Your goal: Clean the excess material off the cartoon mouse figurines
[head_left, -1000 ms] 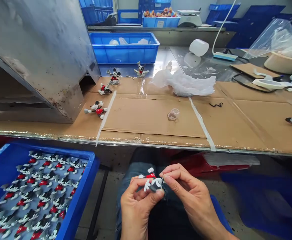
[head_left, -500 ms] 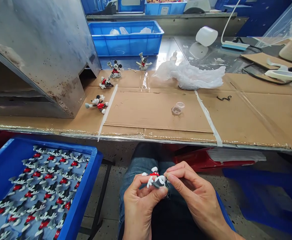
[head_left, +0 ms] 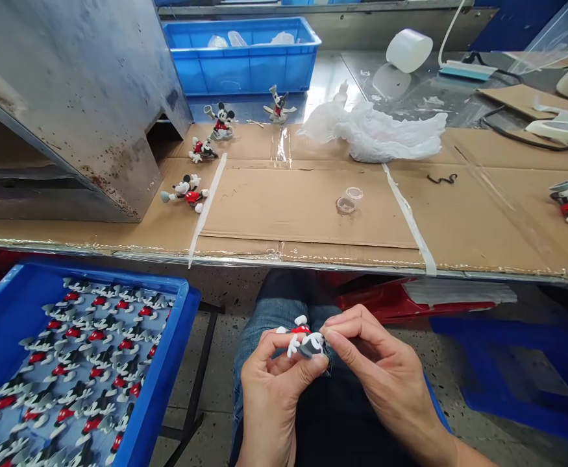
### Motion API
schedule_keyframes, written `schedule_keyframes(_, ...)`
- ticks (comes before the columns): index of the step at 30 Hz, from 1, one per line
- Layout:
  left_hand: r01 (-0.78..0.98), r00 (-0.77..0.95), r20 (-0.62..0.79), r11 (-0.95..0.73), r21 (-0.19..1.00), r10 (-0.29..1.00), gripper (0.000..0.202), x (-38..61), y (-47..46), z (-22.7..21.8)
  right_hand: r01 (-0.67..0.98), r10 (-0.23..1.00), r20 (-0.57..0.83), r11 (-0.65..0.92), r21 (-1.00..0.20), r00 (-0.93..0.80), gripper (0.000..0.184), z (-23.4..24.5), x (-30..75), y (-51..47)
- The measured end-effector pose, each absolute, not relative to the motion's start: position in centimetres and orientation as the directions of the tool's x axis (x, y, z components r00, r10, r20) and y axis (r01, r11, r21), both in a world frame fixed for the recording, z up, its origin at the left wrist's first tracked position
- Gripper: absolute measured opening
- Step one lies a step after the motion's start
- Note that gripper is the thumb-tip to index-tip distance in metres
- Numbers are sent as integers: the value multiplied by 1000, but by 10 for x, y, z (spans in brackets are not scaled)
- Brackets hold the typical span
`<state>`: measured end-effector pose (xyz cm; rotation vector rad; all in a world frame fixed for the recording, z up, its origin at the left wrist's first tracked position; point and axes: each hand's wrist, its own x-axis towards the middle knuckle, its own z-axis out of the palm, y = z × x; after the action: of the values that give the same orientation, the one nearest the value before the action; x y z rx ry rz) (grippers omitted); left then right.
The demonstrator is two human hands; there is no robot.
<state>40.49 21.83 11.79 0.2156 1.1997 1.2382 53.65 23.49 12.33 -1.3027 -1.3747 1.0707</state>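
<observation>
Above my lap, my left hand [head_left: 281, 383] grips a small mouse figurine [head_left: 309, 346] in red, white, black and grey between thumb and fingers. The figurine's white gloved hand and grey part stick out past the fingers, while some of its body is covered. My right hand [head_left: 381, 363] is closed in a pinch against the figurine's right-hand end. Whatever its fingertips hold there is too small to make out.
Rows of similar figurines fill a blue tray [head_left: 186, 295] at lower left. On the cardboard-covered bench [head_left: 284, 214] are several loose figurines [head_left: 185, 191], two small clear cups [head_left: 346, 205] and a crumpled plastic bag [head_left: 385, 133]. A metal housing [head_left: 79, 104] stands left; a blue bin [head_left: 245, 65] sits behind.
My view has shifted slightly, bringing another figurine in at the bench's right side. Both hands keep nearly the same hold, with the figurine barely moved.
</observation>
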Motion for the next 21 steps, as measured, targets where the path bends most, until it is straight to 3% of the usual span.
schedule_keyframes(6, -608, -129, -565, 385, 694, 815, 24, 404, 217, 120, 218, 996, 81, 85, -972, -28, 12, 121, 538, 233)
schedule_keyframes(13, -519, -207, -467, 308, 797, 860, 21, 405, 214, 121, 220, 984, 174, 179, -959, -40, 13, 119, 539, 229)
schedule_keyframes(21, -496, -275, -444, 270, 825, 853, 21, 409, 210, 117, 126, 992, 130, 129, -984, 2, 14, 114, 534, 226)
